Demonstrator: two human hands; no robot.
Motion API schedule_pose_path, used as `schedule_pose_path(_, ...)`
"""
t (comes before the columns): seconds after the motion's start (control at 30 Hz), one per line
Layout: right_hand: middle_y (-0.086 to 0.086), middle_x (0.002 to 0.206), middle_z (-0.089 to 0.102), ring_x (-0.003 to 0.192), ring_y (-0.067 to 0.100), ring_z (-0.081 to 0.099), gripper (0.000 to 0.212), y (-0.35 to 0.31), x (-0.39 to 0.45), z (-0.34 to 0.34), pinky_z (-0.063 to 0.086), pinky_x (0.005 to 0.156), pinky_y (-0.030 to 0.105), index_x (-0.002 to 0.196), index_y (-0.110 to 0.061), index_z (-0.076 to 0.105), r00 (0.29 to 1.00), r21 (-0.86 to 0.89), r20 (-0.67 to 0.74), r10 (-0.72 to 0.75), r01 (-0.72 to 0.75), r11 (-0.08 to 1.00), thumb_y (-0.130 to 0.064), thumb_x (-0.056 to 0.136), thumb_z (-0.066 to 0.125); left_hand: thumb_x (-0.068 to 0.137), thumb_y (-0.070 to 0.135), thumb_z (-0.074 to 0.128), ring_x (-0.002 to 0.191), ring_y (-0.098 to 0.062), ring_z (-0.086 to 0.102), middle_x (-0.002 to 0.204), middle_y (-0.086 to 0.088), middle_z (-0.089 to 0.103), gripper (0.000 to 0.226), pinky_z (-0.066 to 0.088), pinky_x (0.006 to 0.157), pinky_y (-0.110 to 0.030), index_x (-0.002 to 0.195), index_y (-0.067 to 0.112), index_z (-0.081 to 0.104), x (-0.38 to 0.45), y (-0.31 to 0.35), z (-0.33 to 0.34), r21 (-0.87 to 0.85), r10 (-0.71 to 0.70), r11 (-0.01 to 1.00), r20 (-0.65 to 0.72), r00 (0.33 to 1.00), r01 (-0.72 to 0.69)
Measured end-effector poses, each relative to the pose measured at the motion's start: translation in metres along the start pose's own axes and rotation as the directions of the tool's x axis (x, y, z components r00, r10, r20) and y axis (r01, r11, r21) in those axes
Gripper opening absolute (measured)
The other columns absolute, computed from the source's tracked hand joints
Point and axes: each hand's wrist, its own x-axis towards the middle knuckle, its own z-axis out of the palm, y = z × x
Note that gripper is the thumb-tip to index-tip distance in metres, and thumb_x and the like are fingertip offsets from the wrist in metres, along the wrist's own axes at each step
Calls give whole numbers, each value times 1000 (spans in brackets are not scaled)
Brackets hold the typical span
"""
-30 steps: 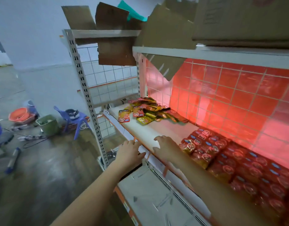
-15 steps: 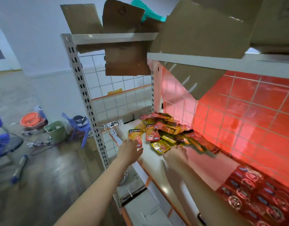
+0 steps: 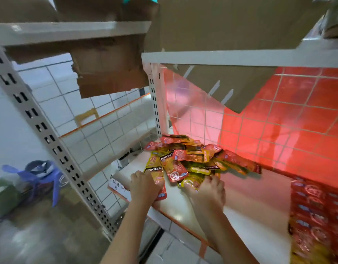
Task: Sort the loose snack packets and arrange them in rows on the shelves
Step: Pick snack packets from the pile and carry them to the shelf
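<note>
Reaching into the pile [image 3: 194, 159]: left hand [image 3: 144, 187] grips 1 packet [image 3: 157, 178]; right hand [image 3: 208, 191] fingers curl onto another. Packets look light, slippery; pinch edges.

Two bare forearms, left hand [image 3: 145, 189] + right hand [image 3: 208, 193], no sleeves/jewelry.

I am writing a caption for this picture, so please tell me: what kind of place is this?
Probably a small shop or its stockroom. Slotted metal shelving with wire-grid backs holds a loose pile of snack packets and neat rows of red packets, and cardboard boxes sit on the shelf above.
</note>
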Motion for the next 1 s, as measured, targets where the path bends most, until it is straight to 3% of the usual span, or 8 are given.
schedule_pose_path(0.17, 6, 137, 39, 125, 25, 35, 83, -9, 3, 0, 30, 102, 34, 132, -15, 40, 992, 10, 12, 129, -129, 992, -65, 70, 64, 82, 60, 56, 113, -28, 49, 122, -13, 53, 74, 34, 96, -32, 131, 8, 37, 2, -8, -4, -102, 42, 994, 22, 999, -39)
schedule_pose_path(0.3, 11, 128, 50, 121, 29, 44, 76, -2, 14, -13, 37, 98, 36, 129, -12, 42, 968, 62, 104, 228, -236, 970, -52, 73, 72, 79, 44, 69, 116, -32, 49, 125, -16, 50, 80, 38, 96, -35, 138, 7, 29, 2, -11, -10, -385, 90, 922, 114, 989, -40)
schedule_pose_path(0.47, 10, 111, 64, 105, 30, 58, 46, 3, 17, -20, 48, 87, 35, 105, -10, 55, 929, 169, 243, 278, -323, 931, -41, 76, 75, 84, 28, 64, 105, -34, 53, 113, -19, 59, 35, 38, 78, -33, 109, 6, 54, 2, -19, -18, -490, 138, 871, 196, 971, -25)
schedule_pose_path(0.6, 11, 98, 60, 82, 23, 57, 24, 13, -11, -22, 41, 65, 21, 104, -5, 51, 962, 417, 180, 207, -265, 869, -14, 86, 65, 87, 24, 63, 89, -28, 56, 94, -6, 60, 19, 42, 73, -34, 99, 15, 50, -3, -25, -20, -743, 190, 669, 164, 968, -5)
schedule_pose_path(0.7, 17, 88, 61, 64, 21, 61, 22, 21, -34, -24, 54, 55, 27, 106, 5, 52, 937, 698, 307, 169, -343, 628, 4, 85, 57, 87, 20, 66, 83, -23, 64, 92, -2, 66, 13, 53, 80, -41, 91, 22, 54, -9, -25, -24, -926, 217, 355, 212, 953, 125)
schedule_pose_path(0.77, 15, 89, 62, 62, 17, 61, 19, 24, -47, -29, 51, 51, 24, 106, 3, 54, 941, 708, 306, 146, -327, 626, 3, 87, 56, 87, 17, 66, 85, -29, 67, 95, -6, 68, 13, 55, 80, -48, 95, 22, 57, -12, -25, -27, -958, 257, 188, 262, 930, 218)
schedule_pose_path(0.83, 5, 88, 62, 64, 7, 57, 15, 23, -59, -35, 43, 49, 15, 101, -11, 53, 963, 718, 243, 119, -261, 645, -4, 89, 58, 88, 13, 64, 84, -31, 67, 96, -8, 69, 15, 55, 80, -49, 101, 19, 58, -15, -24, -27, -963, 297, 123, 267, 917, 241)
schedule_pose_path(1.0, -2, 92, 70, 74, 8, 66, 23, 11, -83, -34, 48, 57, 15, 99, -20, 53, 975, 862, 214, 56, -215, 459, 0, 89, 58, 91, 9, 60, 89, -30, 69, 102, -8, 70, 24, 54, 85, -49, 110, 22, 57, -17, -29, -29, -963, 375, 118, 270, 887, 243)
